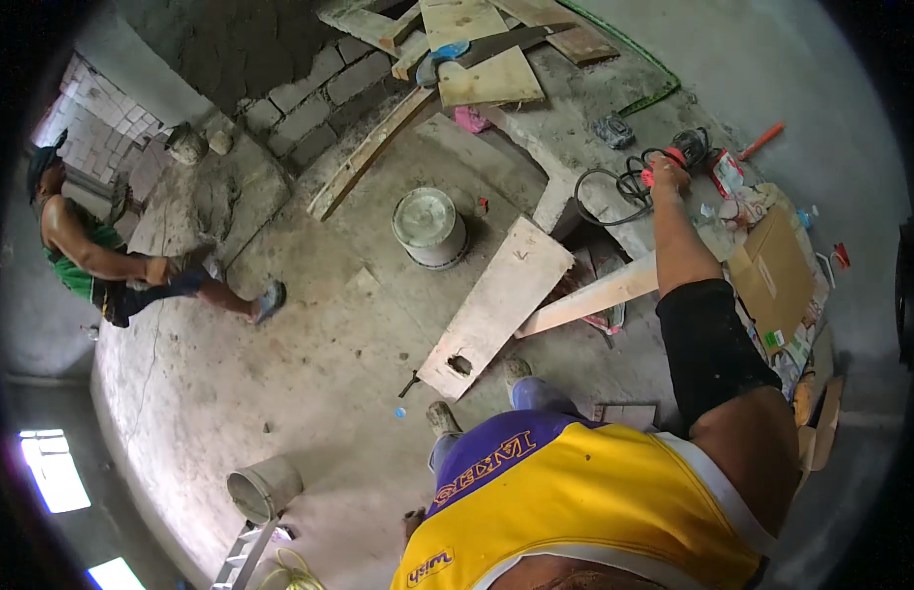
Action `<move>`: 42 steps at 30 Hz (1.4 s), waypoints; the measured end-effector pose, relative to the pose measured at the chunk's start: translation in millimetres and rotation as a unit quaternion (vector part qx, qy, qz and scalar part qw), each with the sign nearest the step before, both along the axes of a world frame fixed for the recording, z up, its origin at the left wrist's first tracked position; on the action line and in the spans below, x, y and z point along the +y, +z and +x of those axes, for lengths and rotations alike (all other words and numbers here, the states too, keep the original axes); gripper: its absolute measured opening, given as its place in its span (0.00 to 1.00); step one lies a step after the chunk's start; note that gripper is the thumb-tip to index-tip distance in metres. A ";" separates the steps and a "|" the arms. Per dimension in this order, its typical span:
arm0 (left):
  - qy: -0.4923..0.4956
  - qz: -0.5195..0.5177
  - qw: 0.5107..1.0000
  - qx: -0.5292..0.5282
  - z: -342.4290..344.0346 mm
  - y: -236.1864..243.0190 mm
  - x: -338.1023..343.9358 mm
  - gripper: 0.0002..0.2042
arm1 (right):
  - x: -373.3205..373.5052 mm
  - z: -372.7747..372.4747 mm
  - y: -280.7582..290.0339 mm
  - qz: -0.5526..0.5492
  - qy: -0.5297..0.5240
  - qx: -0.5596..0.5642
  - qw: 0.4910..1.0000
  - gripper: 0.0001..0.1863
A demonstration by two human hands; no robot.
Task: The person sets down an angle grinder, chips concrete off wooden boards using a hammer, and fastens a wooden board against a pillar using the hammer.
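Observation:
My right hand (667,173) reaches out to the far right, its fingers wrapped round a red and black corded power tool (689,147) that looks like an angle grinder. The tool rests on or just over a concrete ledge, and its black cord (622,187) loops beside my wrist. Only a small part of my left hand (414,521) shows, low beside my yellow shirt; its fingers cannot be made out. In front of my feet lies a wide wooden board (501,305) with a ragged hole near its close end. A narrower wooden plank (600,293) slants up beneath my right arm.
A lidded bucket (427,224) stands mid-floor; another bucket (264,489) sits near a ladder (244,558). Boards (491,79) pile up at the back. Cardboard (772,270) and a red-handled tool (762,141) lie right. A co-worker (93,246) in green is at the left.

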State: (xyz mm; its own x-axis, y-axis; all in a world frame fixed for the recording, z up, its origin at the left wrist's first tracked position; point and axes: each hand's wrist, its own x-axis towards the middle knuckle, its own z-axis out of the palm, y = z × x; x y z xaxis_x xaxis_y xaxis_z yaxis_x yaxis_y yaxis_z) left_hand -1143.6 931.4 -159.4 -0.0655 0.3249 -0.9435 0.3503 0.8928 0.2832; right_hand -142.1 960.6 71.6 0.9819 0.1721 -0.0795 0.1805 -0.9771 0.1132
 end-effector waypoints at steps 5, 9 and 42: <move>0.029 0.083 0.995 0.041 -11.4 34.3 73.3 0.25 | 9.3 -13.8 20.0 0.341 -0.299 0.056 0.889 0.45; 0.027 0.168 0.985 0.037 12.2 48.3 106.9 0.24 | -0.2 17.9 -3.3 0.276 -0.298 0.003 0.914 0.51; -0.345 0.040 0.925 -0.157 176.3 -10.2 335.4 0.16 | -489.4 -239.6 190.0 0.547 0.023 -0.184 0.816 0.22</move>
